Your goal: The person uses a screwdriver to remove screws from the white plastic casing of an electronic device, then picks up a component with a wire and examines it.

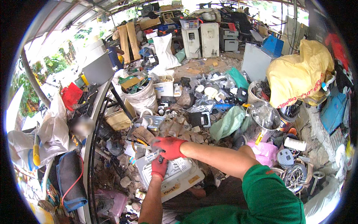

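Observation:
Both my hands wear red gloves with dark, dirty finger parts and are close together over a pale grey, flat-topped case in front of me. My right hand reaches in from the right, its fingers curled just above my left hand. The left fingers are bent too, close to a light panel with slots on top of the case. Whatever is between the fingers is hidden or too small to name. A tool with a yellow-orange handle shows just left of my right hand; I cannot tell whether it is gripped.
Scrap electronics and rubble cover the ground ahead. A white bucket full of parts stands beyond the case, and a metal-framed bench edge runs along my left. On the right are a clear-bagged bin, a yellow sack and coiled cable.

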Action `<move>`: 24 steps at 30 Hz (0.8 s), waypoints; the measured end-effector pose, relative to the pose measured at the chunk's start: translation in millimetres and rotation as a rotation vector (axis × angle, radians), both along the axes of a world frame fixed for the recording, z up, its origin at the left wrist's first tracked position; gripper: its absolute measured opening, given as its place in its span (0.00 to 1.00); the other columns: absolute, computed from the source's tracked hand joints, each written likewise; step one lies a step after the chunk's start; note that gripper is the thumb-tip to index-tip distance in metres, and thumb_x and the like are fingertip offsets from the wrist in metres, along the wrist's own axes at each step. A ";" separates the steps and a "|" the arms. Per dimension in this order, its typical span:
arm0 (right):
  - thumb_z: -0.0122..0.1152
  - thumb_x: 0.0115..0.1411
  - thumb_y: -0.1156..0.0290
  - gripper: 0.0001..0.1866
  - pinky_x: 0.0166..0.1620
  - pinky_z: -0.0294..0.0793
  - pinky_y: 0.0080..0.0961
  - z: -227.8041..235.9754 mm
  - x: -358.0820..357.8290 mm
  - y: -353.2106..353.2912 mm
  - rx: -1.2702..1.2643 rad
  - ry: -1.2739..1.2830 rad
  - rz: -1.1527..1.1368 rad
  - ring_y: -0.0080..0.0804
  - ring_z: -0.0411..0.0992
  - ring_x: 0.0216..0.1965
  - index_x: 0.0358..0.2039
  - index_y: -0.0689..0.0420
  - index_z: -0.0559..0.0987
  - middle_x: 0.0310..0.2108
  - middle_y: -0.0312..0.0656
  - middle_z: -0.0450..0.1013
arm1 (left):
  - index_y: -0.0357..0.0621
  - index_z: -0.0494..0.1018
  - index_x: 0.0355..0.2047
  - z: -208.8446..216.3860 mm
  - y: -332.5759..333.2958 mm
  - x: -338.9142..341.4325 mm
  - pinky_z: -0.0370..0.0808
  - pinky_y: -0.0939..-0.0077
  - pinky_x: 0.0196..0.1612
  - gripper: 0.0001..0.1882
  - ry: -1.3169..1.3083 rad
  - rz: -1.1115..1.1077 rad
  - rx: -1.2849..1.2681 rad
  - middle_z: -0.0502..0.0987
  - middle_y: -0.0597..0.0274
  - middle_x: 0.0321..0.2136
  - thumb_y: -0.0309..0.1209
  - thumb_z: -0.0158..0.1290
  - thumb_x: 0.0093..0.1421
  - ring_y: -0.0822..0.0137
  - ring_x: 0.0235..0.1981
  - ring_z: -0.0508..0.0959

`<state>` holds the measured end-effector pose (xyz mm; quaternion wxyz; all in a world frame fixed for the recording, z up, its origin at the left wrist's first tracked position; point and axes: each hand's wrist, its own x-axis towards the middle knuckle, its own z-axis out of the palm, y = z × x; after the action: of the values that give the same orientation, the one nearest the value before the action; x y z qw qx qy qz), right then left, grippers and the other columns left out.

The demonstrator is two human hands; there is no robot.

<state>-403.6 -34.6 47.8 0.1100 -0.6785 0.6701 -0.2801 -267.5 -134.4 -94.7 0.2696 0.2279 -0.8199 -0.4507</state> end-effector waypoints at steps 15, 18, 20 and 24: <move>0.60 0.57 0.55 0.19 0.45 0.77 0.41 52.9 27.2 0.3 0.330 0.328 -0.429 0.44 0.78 0.43 0.41 0.56 0.80 0.41 0.45 0.79 | 0.40 0.77 0.33 2.6 1.7 -0.9 0.75 0.75 0.37 0.09 0.037 0.096 0.049 0.82 0.61 0.27 0.28 0.63 0.52 0.73 0.28 0.79; 0.61 0.54 0.59 0.17 0.45 0.77 0.41 44.1 25.0 -7.3 0.315 0.283 -0.412 0.44 0.77 0.43 0.41 0.56 0.80 0.40 0.45 0.79 | 0.41 0.77 0.33 8.1 4.8 -2.6 0.76 0.73 0.38 0.10 0.042 0.105 0.051 0.82 0.58 0.28 0.29 0.63 0.52 0.69 0.30 0.81; 0.62 0.52 0.62 0.18 0.45 0.77 0.41 34.3 15.3 -13.7 0.314 0.270 -0.399 0.44 0.77 0.44 0.42 0.56 0.80 0.41 0.46 0.78 | 0.41 0.77 0.34 11.5 5.7 -5.6 0.76 0.71 0.39 0.10 0.046 0.062 0.122 0.82 0.55 0.30 0.31 0.63 0.52 0.64 0.32 0.82; 0.61 0.49 0.66 0.21 0.46 0.76 0.41 34.9 14.4 -19.2 0.230 0.352 -0.104 0.46 0.75 0.47 0.45 0.54 0.78 0.44 0.48 0.76 | 0.42 0.77 0.36 2.3 1.5 -1.9 0.76 0.66 0.40 0.11 0.007 0.065 -0.066 0.81 0.50 0.31 0.32 0.60 0.54 0.55 0.35 0.82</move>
<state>-389.2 -53.8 82.7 0.0534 -0.6643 0.7408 -0.0841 -269.5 -133.0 -92.3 0.2943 0.2438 -0.8255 -0.4154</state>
